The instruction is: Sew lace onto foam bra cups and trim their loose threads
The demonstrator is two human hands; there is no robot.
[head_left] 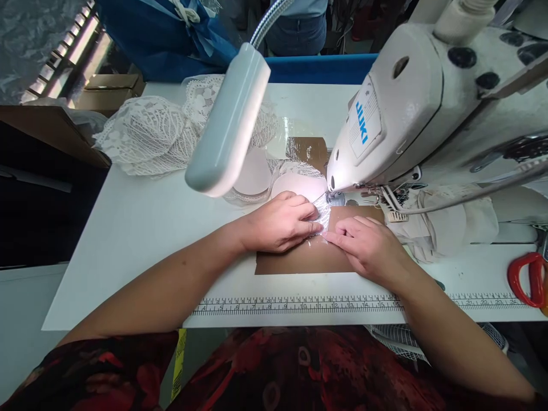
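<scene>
A piece of white lace fabric (322, 212) lies under the sewing machine's head (363, 125), close to the needle area. My left hand (285, 224) rests over it from the left, its fingers closed together on the lace near the front edge. From the right, my right hand (372, 245) meets it with curled fingers, its thumb and forefinger pinching the lace edge beside my left fingertips. A smooth white rounded piece (297, 185) sits just behind my left hand, against the lace. Brown tape or sheet (308, 260) covers the machine bed beneath both hands.
Piled lace pieces (148, 134) lie at the back left, with rounded white pieces (252, 174) nearer. A lamp (229, 123) hangs over the table. More white pieces (440, 220) lie right, near red-handled scissors (528, 279). A ruler strip (299, 306) runs along the front edge.
</scene>
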